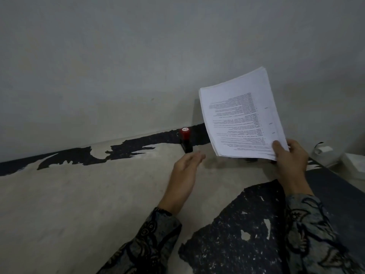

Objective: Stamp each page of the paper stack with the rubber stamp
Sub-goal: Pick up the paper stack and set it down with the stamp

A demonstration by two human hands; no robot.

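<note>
Fingers of my right hand [290,155] grip the paper stack [244,113]
Left hand [184,173] flat, fingers straight; stamp [186,139] upright just beyond it.

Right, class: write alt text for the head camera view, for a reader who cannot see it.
A person's right hand holds a stack of white printed paper up by its lower corner, above a worn table top. The left hand hovers open near a black rubber stamp with a red cap standing by the wall.

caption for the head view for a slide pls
Right hand lifts the paper stack; open left hand hovers near the upright rubber stamp.
</note>
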